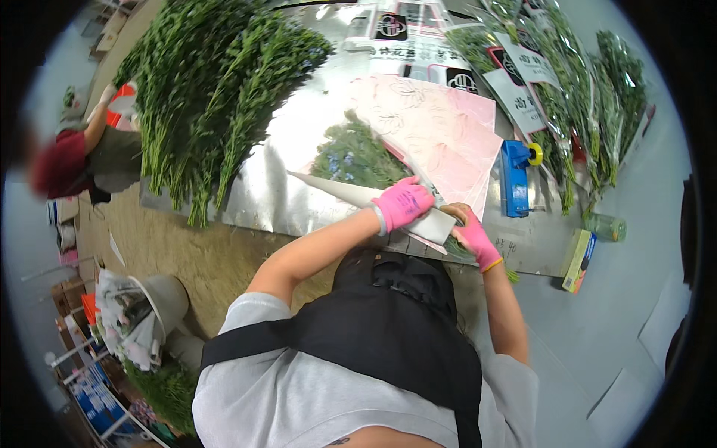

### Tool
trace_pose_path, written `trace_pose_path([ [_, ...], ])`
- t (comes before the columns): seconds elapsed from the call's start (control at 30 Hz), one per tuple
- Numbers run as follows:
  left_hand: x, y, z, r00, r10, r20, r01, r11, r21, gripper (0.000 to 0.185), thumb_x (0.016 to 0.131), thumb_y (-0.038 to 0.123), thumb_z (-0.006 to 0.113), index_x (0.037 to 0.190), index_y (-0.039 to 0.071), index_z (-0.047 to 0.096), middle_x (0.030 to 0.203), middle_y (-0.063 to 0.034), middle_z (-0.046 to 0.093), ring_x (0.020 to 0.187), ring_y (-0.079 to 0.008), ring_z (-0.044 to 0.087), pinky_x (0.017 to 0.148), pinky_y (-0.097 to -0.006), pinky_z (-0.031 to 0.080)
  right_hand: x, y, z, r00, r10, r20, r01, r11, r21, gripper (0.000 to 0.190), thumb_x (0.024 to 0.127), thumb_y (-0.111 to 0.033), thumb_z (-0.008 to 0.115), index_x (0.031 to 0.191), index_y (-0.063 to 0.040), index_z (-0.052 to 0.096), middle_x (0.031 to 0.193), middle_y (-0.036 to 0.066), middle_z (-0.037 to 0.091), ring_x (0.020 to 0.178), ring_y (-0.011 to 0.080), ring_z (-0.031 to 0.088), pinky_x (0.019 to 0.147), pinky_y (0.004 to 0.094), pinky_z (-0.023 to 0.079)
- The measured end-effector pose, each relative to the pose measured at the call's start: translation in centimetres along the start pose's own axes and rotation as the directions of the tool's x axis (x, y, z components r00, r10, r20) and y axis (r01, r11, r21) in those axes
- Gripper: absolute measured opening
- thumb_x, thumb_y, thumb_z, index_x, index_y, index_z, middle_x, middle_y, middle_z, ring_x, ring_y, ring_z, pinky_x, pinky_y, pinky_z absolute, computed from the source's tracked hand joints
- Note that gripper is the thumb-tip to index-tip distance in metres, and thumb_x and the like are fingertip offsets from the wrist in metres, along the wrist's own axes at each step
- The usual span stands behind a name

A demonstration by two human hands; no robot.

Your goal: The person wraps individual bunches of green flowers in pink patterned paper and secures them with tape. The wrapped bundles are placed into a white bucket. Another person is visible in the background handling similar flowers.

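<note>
Pink work gloves cover both hands. My left hand (404, 203) presses on the white folded wrapping sheet (358, 193), which lies around a bouquet of green stems with small blue flowers (355, 157). Close to its right, my right hand (469, 232) grips the lower end of the wrapped bouquet, where leaves and stem ends show below. Sheets of pink patterned wrapping paper (448, 120) lie fanned out just beyond the bouquet. A large heap of loose leafy stems (213, 106) rests on the metal table (252, 207) at the left.
A blue tape dispenser (515, 179) stands right of the hands, near clear-wrapped bouquets (560, 101). A glass jar (608, 227) and a yellow-green box (579, 261) are at the right edge. A person (70, 157) is beyond the left end; a white bucket (168, 302) holds wrapped flowers below.
</note>
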State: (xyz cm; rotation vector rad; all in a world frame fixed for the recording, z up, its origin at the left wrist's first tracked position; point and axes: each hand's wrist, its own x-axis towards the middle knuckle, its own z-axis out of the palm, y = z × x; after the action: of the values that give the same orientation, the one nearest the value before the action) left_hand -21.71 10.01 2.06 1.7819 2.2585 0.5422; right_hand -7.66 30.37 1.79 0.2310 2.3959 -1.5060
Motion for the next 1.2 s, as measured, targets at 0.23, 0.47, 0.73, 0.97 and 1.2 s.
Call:
trace_pose_path([
  [0.23,1.9,-0.9,-0.5,0.980,-0.183,0.083,0.191,0.976,-0.102,0.028,0.094,0.036,0.056,0.090,0.008,0.056,0.071,-0.0132,0.065,0.071,-0.0349,0.064,0.068,-0.0445,0.050,0.2,0.3,2.6,0.940,0.172,-0.296,-0.099,0.964,0.248,0.037,0.097,-0.031,0.052,0.111,0.003,0.059,0.105,0.020,0.064,0.100,0.0325,0.061,0.090,0.0384,0.046],
  [0.47,2.6,-0.5,-1.1,0.955,-0.290,0.058,0.295,0.949,-0.109,0.031,0.089,0.035,0.061,0.101,0.007,0.057,0.088,-0.0157,0.068,0.086,-0.0334,0.066,0.084,-0.0442,0.050,3.1,-2.5,2.5,0.859,0.392,-0.329,-0.481,0.838,-0.258,0.037,0.097,-0.037,0.053,0.112,-0.003,0.057,0.104,0.023,0.066,0.098,0.0427,0.063,0.085,0.0503,0.048],
  [0.73,-1.4,4.3,0.1,0.990,-0.072,-0.119,0.086,0.989,0.118,0.057,0.076,0.024,0.067,0.128,0.005,0.053,0.134,-0.0196,0.053,0.128,-0.0359,0.049,0.110,-0.0497,0.035,4.8,-0.4,3.2,0.827,0.434,-0.358,-0.526,0.823,-0.216,0.046,0.093,-0.038,0.058,0.125,-0.006,0.059,0.114,0.022,0.067,0.108,0.0387,0.063,0.094,0.0465,0.048],
  [0.97,-1.4,4.0,2.5,0.972,-0.054,-0.227,0.105,0.970,0.219,0.043,0.080,0.014,0.059,0.122,0.010,0.058,0.127,-0.0123,0.059,0.122,-0.0294,0.055,0.104,-0.0454,0.042,4.4,0.2,3.7,0.890,0.022,-0.456,-0.221,0.895,-0.388,0.018,0.089,-0.021,0.064,0.102,-0.009,0.066,0.095,0.014,0.067,0.096,0.0346,0.063,0.086,0.0413,0.050],
  [1.2,-2.2,3.9,2.5,0.960,-0.018,-0.279,0.076,0.977,0.199,0.041,0.081,0.012,0.056,0.122,0.011,0.059,0.125,-0.0109,0.060,0.120,-0.0279,0.056,0.102,-0.0441,0.044,3.7,0.8,3.5,0.951,0.281,-0.130,-0.299,0.943,-0.144,0.030,0.097,-0.031,0.052,0.105,-0.006,0.068,0.103,0.023,0.068,0.100,0.0401,0.064,0.085,0.0468,0.050],
])
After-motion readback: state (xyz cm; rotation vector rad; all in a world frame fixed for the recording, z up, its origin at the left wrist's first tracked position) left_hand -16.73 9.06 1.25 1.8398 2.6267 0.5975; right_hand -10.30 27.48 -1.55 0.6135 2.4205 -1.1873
